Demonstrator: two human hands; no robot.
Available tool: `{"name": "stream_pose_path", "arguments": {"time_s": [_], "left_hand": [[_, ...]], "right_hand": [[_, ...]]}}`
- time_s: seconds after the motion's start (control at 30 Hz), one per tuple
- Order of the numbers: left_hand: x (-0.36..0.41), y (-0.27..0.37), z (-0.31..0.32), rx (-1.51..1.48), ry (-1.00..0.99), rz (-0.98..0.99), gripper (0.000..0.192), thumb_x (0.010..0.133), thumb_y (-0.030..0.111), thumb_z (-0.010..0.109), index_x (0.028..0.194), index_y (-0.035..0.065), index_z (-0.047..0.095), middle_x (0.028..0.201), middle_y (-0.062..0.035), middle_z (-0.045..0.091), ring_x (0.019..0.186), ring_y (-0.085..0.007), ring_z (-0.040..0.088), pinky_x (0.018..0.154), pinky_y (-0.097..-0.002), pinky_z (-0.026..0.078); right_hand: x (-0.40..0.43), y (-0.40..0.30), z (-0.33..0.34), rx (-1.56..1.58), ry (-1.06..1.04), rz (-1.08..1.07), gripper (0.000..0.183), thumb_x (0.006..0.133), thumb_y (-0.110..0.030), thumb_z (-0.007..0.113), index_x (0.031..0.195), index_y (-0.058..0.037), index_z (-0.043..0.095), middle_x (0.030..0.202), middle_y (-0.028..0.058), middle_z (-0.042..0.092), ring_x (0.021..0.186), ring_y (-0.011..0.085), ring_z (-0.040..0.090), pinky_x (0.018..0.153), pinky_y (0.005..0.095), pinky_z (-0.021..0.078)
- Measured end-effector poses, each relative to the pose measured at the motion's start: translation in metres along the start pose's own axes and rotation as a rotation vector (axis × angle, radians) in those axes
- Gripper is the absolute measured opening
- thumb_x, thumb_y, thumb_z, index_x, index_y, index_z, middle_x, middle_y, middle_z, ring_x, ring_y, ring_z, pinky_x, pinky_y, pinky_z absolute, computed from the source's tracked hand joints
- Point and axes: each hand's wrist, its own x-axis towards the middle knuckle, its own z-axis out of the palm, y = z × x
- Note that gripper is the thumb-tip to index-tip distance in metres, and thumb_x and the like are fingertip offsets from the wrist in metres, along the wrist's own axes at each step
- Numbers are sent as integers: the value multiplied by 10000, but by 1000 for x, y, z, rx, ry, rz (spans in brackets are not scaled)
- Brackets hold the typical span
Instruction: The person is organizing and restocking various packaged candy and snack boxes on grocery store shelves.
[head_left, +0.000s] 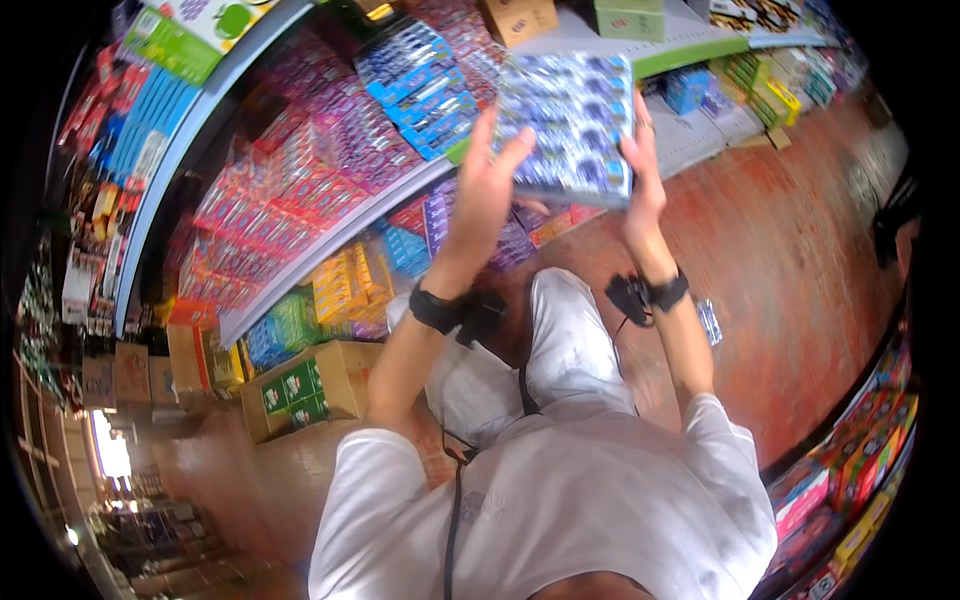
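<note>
Between both palms I hold a stack of silvery-blue and purple packets (566, 124), raised in front of the shelving and blurred by motion. My left hand (487, 176) clasps its left side, the thumb lying over the top face. On the opposite side my right hand (643, 172) presses along the edge with its fingers pointing up. Blue-and-white packets (420, 86) fill a spot on the shelf just left of the stack. Purple boxes (514, 236) sit on the lower level, partly behind my left hand.
Pink and red packets (300, 172) crowd the shelf at left. A cardboard carton (349, 367) with green boxes (294, 390) stands on the floor by my left arm. One small silvery packet (709, 321) lies on the red floor (757, 247). More shelving with colourful boxes (862, 450) edges the lower right.
</note>
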Motion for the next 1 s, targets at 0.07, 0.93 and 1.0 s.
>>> {"name": "stream_pose_path", "arguments": {"time_s": [0.07, 0.93, 1.0], "left_hand": [[13, 36, -10, 117, -2, 179, 527, 923, 223, 622, 1398, 59, 463, 1123, -61, 652, 883, -123, 658, 615, -245, 524], [141, 11, -152, 836, 494, 631, 727, 760, 264, 839, 1309, -15, 452, 1183, -198, 576, 1088, -293, 587, 953, -389, 478], [134, 20, -171, 744, 438, 595, 685, 811, 144, 801, 1354, -25, 418, 1222, -206, 595, 1086, -249, 608, 945, -350, 498]], "right_hand": [[54, 19, 20, -1, -8, 16, 719, 933, -303, 480, 1538, 13, 252, 1531, 128, 369, 1393, 227, 375, 1161, 330, 259], [256, 207, 89, -332, -548, 122, 501, 1071, -325, 332, 1325, 54, 542, 1322, 109, 581, 1226, 185, 499, 1103, 320, 342], [229, 183, 124, -216, -493, 195, 549, 1084, -368, 318, 1391, 55, 485, 1378, 98, 550, 1260, 187, 478, 1130, 318, 313]]}}
